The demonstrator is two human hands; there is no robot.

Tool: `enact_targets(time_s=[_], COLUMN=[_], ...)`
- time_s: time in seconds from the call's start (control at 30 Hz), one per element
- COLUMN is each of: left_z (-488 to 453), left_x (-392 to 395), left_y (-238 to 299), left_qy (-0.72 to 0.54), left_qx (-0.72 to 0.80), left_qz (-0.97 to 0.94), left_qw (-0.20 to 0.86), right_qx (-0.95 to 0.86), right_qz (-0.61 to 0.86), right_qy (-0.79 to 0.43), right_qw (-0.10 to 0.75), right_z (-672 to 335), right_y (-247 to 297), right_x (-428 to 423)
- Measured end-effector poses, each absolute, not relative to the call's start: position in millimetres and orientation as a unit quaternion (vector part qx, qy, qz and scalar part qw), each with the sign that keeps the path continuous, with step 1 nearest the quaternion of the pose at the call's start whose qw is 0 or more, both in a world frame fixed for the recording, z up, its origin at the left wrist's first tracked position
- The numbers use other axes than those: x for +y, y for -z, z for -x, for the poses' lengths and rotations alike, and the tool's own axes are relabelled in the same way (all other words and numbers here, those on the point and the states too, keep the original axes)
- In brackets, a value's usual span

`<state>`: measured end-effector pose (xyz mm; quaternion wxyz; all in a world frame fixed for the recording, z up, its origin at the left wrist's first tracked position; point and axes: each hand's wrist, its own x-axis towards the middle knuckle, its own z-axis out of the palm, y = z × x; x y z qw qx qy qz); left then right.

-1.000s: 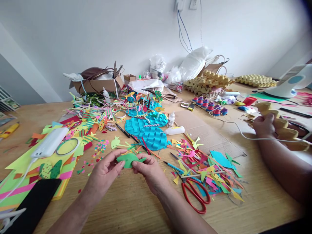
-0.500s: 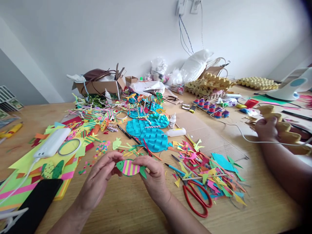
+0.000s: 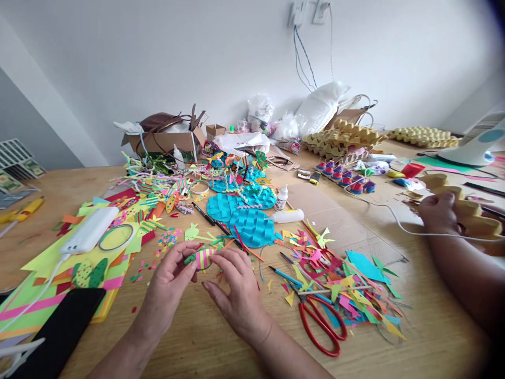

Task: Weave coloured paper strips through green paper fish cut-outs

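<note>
A striped paper fish (image 3: 204, 258) in pink and yellow with a green head is held above the wooden table. My left hand (image 3: 173, 276) pinches its head end between thumb and fingers. Over the fish's tail end lie the fingertips of my right hand (image 3: 240, 295), which cover the tail; the thumb is spread away below, so this hand is open. Beyond my hands sit blue textured paper discs (image 3: 252, 227). Red-handled scissors (image 3: 321, 326) rest to the right, beside a heap of coloured paper scraps (image 3: 355, 295).
On the left are a white power bank (image 3: 90, 230), a tape roll (image 3: 115, 238) and a black phone (image 3: 65, 331) on coloured paper. Glue bottles (image 3: 290, 215) stand and lie past the discs. At right, another person's hand (image 3: 440, 210) holds an egg carton (image 3: 469, 210); a white cable crosses there.
The fish has tilted and shifted slightly left. My right thumb has come off it, its fingers now over the tail end, while my left hand keeps its pinch. The view has shifted slightly.
</note>
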<state>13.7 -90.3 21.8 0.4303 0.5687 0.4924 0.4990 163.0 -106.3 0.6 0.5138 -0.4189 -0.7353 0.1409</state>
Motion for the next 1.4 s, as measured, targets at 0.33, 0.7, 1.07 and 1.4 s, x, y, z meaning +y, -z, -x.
enact_targets(time_s=[0.33,0.7,1.07,1.4], left_z=[-22,-9,-12,-15], left_x=[-94,-87,-89,-90], left_y=[-20,-17,-13,-9], left_qy=[-0.462,-0.419,-0.406,-0.404], left_qx=[0.452,0.438,0.461,0.48], left_qz=[-0.594,-0.745,-0.698,-0.639], left_qw=[0.479,0.28,0.368,0.445], right_qx=[-0.665,-0.627,-0.551,-0.469], right_qz=[0.428,0.427,0.397,0.362], right_qy=[-0.276,-0.358,-0.488,-0.594], right_qw=[0.546,0.545,0.548,0.545], right_z=[-160,-159,-158,-158], right_y=[2,2,11,15], right_x=[-100,-98,-95,-89])
